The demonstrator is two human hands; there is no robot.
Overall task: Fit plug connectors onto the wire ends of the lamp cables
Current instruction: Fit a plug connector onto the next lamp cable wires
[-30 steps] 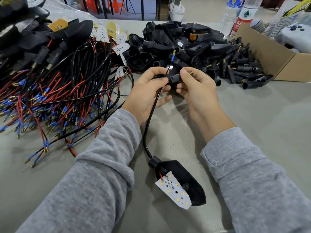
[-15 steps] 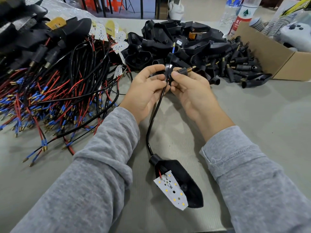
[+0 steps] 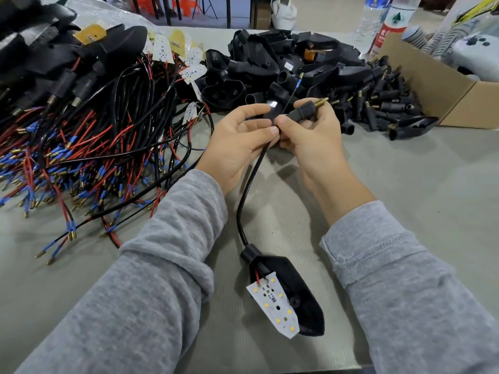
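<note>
My right hand [image 3: 313, 136] grips a black plug connector [image 3: 305, 112] with a brass threaded tip pointing up and to the right. My left hand [image 3: 237, 141] pinches the black lamp cable [image 3: 248, 184] just below the connector. A thin wire with a blue sleeve and a brass end [image 3: 298, 82] sticks up past the connector. The cable runs down to a black lamp head [image 3: 294, 290] with a white LED board [image 3: 275, 303], lying on the table between my forearms.
A tangle of cabled lamps with red and blue wire ends [image 3: 81, 147] fills the left. Black lamp housings [image 3: 270, 63] and loose plug connectors [image 3: 383, 98] are heaped behind my hands. A cardboard box [image 3: 432, 85] and bottles [image 3: 388, 20] stand at the back right.
The connector in my right hand has turned, so its brass tip now points up and right. The blue-sleeved wire end stands clear above it. Both hands stay close together.
</note>
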